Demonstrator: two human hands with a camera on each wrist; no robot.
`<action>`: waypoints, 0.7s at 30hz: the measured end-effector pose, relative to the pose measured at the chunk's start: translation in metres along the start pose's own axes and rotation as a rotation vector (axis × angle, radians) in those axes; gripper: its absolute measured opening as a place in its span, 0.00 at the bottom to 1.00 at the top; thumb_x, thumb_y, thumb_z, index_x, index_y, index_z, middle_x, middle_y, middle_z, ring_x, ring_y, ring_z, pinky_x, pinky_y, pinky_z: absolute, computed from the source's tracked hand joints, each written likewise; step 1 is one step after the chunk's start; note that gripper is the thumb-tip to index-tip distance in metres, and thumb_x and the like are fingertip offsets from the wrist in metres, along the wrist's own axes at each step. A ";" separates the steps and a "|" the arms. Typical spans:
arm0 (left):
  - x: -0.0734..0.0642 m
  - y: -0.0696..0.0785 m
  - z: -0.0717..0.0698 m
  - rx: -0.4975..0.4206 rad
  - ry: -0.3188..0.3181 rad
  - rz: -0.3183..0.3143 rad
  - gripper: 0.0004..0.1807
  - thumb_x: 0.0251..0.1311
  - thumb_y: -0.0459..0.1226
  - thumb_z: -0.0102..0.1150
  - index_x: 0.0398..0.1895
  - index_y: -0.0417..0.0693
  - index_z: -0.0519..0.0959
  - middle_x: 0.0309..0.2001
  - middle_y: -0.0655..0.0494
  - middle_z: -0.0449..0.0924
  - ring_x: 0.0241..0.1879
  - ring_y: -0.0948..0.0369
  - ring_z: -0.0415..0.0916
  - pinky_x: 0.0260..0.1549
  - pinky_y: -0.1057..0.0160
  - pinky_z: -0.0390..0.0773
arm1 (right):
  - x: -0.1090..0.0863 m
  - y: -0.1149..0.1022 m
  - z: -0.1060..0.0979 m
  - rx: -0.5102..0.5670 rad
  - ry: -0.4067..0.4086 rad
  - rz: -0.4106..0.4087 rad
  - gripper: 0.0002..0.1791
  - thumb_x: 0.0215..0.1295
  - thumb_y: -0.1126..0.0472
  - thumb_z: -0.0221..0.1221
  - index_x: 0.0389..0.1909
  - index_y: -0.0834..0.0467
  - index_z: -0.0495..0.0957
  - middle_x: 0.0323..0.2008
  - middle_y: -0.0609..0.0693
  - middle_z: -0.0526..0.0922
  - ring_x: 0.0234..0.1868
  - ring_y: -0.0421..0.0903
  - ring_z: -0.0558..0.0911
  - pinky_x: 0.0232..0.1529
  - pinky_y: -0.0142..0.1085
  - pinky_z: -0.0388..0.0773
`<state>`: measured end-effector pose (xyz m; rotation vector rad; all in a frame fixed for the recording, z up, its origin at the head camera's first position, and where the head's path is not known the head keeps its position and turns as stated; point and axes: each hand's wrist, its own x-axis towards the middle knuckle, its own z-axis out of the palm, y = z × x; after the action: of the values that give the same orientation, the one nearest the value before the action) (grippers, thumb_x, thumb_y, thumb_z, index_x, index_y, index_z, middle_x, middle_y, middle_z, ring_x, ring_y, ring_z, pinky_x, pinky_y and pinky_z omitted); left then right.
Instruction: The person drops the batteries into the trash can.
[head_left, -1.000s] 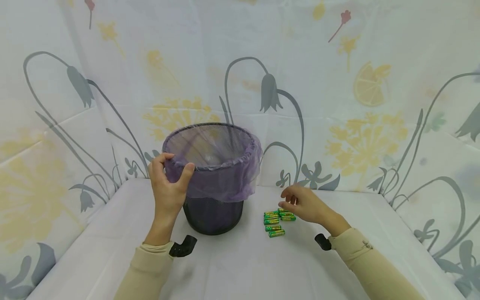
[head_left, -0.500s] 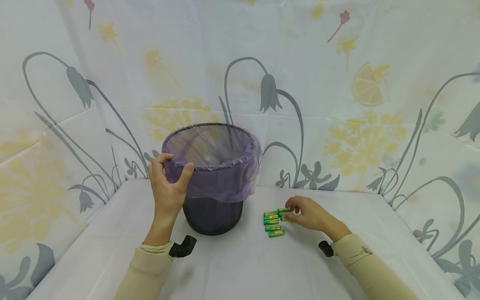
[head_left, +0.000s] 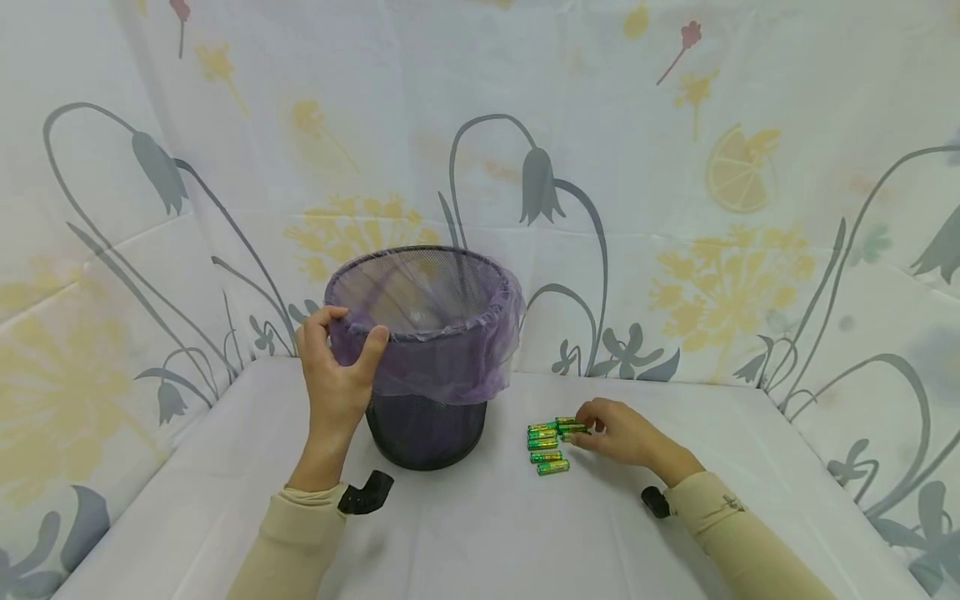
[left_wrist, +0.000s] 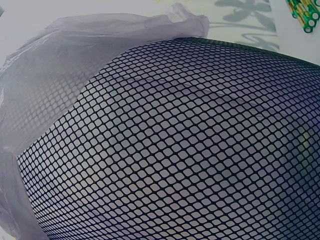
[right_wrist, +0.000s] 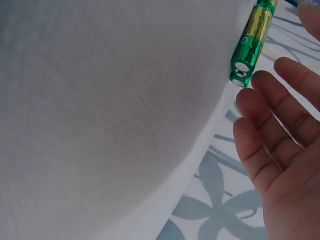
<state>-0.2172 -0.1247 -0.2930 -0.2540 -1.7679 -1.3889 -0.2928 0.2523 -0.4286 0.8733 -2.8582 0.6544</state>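
My left hand [head_left: 335, 387] holds the near left side of a black mesh wastebasket [head_left: 427, 433] just below its rim, thumb and fingers spread over the purple bin liner [head_left: 450, 367] folded outside it. In the left wrist view the mesh [left_wrist: 165, 135] fills most of the picture, and the hand is out of sight. Several green and gold batteries [head_left: 543, 444] lie right of the basket. My right hand [head_left: 622, 433] is at the right end of this group, thumb and fingers apart. In the right wrist view, fingertips [right_wrist: 260, 80] come close to a battery [right_wrist: 252, 40]; no grip shows.
A white cloth [head_left: 480, 542] covers the table. Behind it stands a floral-patterned backdrop [head_left: 600, 108], with the basket near its foot. Black wrist devices [head_left: 366, 492] sit at both sleeve cuffs.
My right hand has come down from above the batteries and shifted slightly right, to the end of the group. The left hand, basket and liner stay put.
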 end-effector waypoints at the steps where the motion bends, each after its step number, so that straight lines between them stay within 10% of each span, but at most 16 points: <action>1: 0.000 0.000 0.000 0.001 0.000 0.001 0.26 0.52 0.34 0.63 0.51 0.29 0.66 0.47 0.37 0.60 0.49 0.51 0.57 0.50 0.50 0.58 | 0.000 0.000 0.000 0.002 0.000 0.000 0.14 0.58 0.50 0.66 0.38 0.56 0.80 0.32 0.44 0.77 0.34 0.43 0.76 0.34 0.35 0.72; 21: -0.001 0.002 0.001 0.002 0.006 -0.007 0.27 0.52 0.34 0.63 0.51 0.27 0.66 0.47 0.35 0.60 0.48 0.54 0.57 0.49 0.51 0.58 | 0.001 0.002 0.000 -0.027 -0.017 -0.002 0.13 0.52 0.56 0.69 0.38 0.55 0.79 0.33 0.42 0.76 0.36 0.43 0.76 0.39 0.40 0.73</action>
<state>-0.2158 -0.1230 -0.2918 -0.2425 -1.7666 -1.3908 -0.2949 0.2528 -0.4292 0.8820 -2.8737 0.6102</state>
